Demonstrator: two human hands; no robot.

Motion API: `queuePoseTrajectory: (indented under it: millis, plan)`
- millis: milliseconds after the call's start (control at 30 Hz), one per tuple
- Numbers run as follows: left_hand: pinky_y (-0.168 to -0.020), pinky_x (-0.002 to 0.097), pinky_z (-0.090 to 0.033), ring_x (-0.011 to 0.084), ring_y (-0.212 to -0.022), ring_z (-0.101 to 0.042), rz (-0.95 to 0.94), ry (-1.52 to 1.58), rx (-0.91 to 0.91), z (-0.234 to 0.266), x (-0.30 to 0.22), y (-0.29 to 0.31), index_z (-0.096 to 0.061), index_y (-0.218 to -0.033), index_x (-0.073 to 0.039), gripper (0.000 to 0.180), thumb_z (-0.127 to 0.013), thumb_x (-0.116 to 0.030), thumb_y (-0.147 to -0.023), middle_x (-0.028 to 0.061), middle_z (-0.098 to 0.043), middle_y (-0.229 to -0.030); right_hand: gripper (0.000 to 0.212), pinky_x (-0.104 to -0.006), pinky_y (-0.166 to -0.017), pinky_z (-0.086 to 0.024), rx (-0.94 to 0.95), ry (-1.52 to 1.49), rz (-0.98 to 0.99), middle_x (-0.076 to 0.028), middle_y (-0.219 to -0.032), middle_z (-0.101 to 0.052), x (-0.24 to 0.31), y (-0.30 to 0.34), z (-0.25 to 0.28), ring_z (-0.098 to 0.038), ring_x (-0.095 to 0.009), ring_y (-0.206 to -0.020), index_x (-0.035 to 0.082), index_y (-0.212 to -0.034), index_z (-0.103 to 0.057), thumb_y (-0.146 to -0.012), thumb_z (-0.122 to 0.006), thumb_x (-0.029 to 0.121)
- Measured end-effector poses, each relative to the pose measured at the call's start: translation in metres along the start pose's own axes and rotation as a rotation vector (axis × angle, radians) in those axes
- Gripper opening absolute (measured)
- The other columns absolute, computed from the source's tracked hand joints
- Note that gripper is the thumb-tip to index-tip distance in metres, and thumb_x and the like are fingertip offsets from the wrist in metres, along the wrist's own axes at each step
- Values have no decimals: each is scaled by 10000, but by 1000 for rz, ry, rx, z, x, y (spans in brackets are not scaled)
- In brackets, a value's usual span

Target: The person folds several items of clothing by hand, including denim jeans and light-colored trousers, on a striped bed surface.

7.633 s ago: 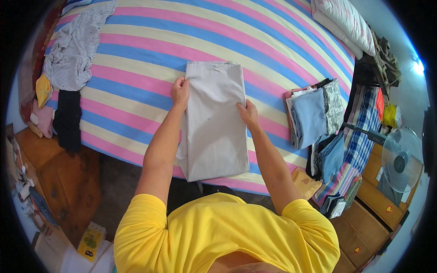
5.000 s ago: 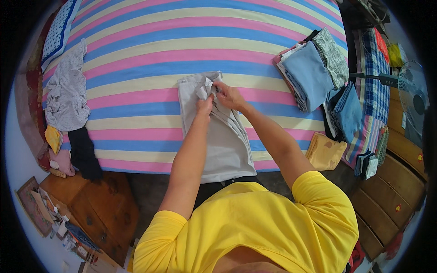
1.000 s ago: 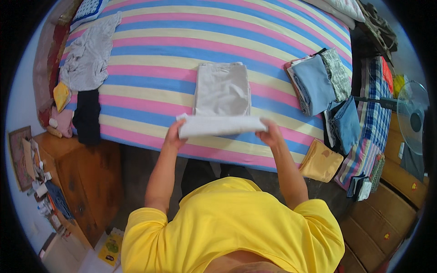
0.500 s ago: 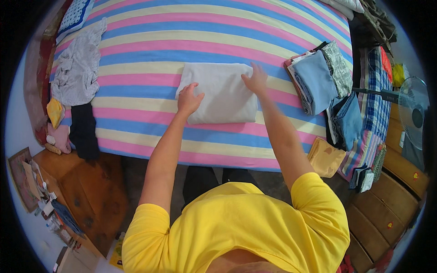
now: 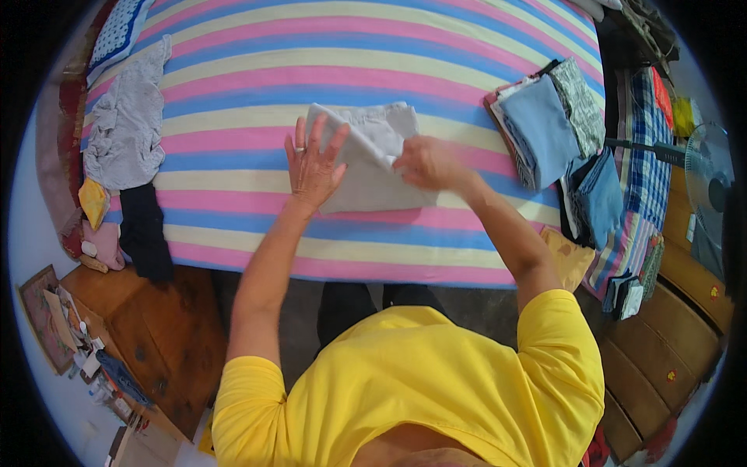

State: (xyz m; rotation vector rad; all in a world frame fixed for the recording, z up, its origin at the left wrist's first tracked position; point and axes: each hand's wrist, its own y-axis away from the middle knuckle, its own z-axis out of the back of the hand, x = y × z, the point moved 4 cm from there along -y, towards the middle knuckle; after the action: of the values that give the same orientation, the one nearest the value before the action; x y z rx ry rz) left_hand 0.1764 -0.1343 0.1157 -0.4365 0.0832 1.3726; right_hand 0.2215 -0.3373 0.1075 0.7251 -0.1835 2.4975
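Note:
A light grey folded garment [image 5: 366,183] lies on the striped bedsheet [image 5: 233,249] in front of me. My left hand [image 5: 314,165] rests on its left side, fingers spread, with a ring on one finger. My right hand [image 5: 433,163], a little blurred, is closed on the garment's upper right part and draws that layer down in a diagonal fold. A gathered edge shows along the top of the lower layer.
Stacked folded clothes [image 5: 537,128] lie to the right, beside folded jeans [image 5: 597,198] and a tan folded cloth [image 5: 568,257]. At the left are a crumpled grey garment [image 5: 128,128] and black cloth [image 5: 146,233]. A fan [image 5: 708,183] stands far right.
My right hand has taken the garment's upper right corner and pulled it down and inward, turning the top layer over. My left hand has opened and shifted slightly left.

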Motion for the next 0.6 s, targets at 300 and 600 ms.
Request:
queuePoseTrajectory:
  millis: [300,600]
  plan:
    - [-857,501,-344,282,-663,-602,-544,70,798,7,-70,156,-549,-735,-106,63,-492,-133,-740,100,-562,-631,142,-371,-767,-433,406,-385,57,-62,-834,-570,106,151,-75,-547,-253,-843,118,-795,-620,-655,-597,124]
    - [-638,401,-410,224,-843,-565,-395,158,942,-72,-102,264,-595,-756,-142,106,-491,-158,-754,59,-555,-862,395,-305,-638,-463,204,-1016,-643,-79,-920,-618,44,123,-141,-592,-188,-772,128,-1149,-518,-772,-578,231]
